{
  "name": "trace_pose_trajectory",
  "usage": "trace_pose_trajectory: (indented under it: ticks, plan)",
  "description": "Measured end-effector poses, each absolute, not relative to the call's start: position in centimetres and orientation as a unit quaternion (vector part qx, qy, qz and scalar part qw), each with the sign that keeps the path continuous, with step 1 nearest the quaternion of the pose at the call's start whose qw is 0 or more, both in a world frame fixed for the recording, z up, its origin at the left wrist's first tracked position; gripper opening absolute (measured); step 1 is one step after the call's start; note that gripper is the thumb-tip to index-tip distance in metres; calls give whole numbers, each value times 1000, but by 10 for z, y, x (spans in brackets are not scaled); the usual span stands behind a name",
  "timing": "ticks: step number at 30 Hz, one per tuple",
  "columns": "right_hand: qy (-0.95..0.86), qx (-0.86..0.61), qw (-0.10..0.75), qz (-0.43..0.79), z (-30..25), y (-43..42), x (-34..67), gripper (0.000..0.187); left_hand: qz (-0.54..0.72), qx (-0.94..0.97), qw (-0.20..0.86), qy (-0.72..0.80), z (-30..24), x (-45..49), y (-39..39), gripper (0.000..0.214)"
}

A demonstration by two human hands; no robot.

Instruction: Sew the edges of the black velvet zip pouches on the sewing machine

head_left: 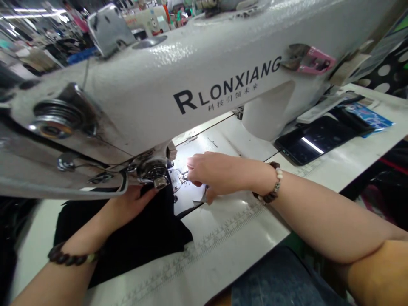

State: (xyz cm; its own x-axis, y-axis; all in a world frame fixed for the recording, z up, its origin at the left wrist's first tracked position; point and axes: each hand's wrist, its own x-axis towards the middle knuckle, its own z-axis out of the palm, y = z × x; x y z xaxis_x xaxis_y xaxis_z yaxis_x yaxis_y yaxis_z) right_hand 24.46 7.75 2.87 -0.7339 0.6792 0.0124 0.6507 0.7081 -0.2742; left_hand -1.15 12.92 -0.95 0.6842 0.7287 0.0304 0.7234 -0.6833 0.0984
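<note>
My left hand (129,206) lies flat on a piece of black fabric (140,238), thumb stretched toward the needle area. Its fingertips are partly hidden behind the head of the white sewing machine (143,102). The fabric's right edge runs beside the needle plate (176,180). Just right of that plate, my right hand (216,172) is closed with its fingers curled. A small grey metallic piece shows under its fingers, too unclear to name. Both wrists wear beaded bracelets.
A dark phone (315,138) lies on the machine table (229,238) at the right, near a blue packet (371,117). A printed ruler scale (219,231) runs along the table's front. A pink-handled clip-like item (315,60) sits on the machine arm. Other machines stand behind.
</note>
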Motion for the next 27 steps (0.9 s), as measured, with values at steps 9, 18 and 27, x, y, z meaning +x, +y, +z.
trace_pose_trajectory:
  ticks: [9,18,27]
  plan:
    - [-857,-487,166,27,0,80,213,30,71,929,72,355,10,-16,88,40]
    - [-905,-406,89,94,23,25,214,15,148,959,-38,238,16,-16,18,27]
    - [-784,-482,228,318,15,-31,191,47,251,865,21,434,51,-14,42,28]
